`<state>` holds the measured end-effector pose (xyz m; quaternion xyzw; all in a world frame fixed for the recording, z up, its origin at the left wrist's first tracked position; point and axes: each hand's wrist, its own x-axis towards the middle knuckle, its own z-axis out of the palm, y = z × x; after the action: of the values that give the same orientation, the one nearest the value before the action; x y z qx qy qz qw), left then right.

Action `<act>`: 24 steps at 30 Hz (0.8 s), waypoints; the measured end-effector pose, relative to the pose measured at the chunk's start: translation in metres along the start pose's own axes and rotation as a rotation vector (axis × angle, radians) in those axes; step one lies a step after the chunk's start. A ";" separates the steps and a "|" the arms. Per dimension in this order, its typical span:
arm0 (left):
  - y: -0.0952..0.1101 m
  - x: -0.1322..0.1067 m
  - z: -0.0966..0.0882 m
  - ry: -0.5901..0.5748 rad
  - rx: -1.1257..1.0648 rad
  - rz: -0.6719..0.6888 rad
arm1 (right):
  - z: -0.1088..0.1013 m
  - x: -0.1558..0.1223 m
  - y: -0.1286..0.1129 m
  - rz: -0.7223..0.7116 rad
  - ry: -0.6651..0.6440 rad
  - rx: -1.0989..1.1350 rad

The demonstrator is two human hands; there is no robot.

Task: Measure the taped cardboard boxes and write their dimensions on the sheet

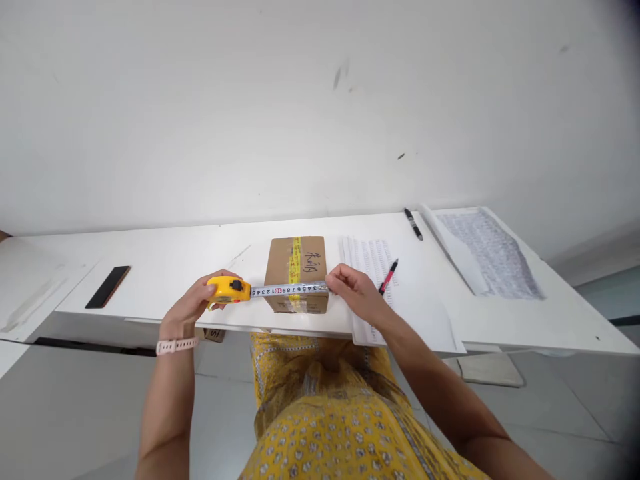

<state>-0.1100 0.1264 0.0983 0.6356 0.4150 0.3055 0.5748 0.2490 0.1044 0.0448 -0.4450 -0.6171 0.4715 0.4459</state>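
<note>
A small brown cardboard box (280,259) with yellow printed tape and black handwriting sits near the front edge of the white table. My left hand (197,297) is closed around a yellow tape measure (227,289), just left of the box. Its blade (267,291) is pulled out to the right across the box, numbers facing up. At the box's right edge my right hand (350,285) pinches the blade's end, the tip hidden by the fingers.
Printed sheets (373,250) lie right of the box, with a red and black pen (389,277) on them. Farther right are a black pen (413,224) and a densely written sheet (490,250). A dark phone-like slab (108,287) rests at left. A wall stands behind the table (165,250).
</note>
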 end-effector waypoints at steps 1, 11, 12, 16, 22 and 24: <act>-0.003 0.009 -0.002 -0.033 0.001 0.001 | 0.005 -0.003 0.007 -0.010 0.041 -0.016; -0.023 0.036 0.003 -0.084 -0.061 -0.006 | 0.020 0.004 0.023 -0.066 0.110 0.032; -0.023 0.035 0.004 -0.080 -0.061 -0.006 | 0.020 0.003 0.024 -0.059 0.098 0.030; -0.017 0.034 0.006 -0.074 -0.046 -0.023 | 0.018 0.000 0.028 -0.015 0.085 -0.008; -0.002 0.033 0.000 -0.147 0.073 -0.048 | 0.016 -0.005 0.035 0.006 0.086 -0.006; -0.002 0.033 0.000 -0.148 0.078 -0.043 | 0.016 -0.005 0.036 0.012 0.088 0.023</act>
<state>-0.0952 0.1553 0.0936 0.6694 0.3964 0.2289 0.5851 0.2390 0.1024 0.0064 -0.4639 -0.5889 0.4609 0.4750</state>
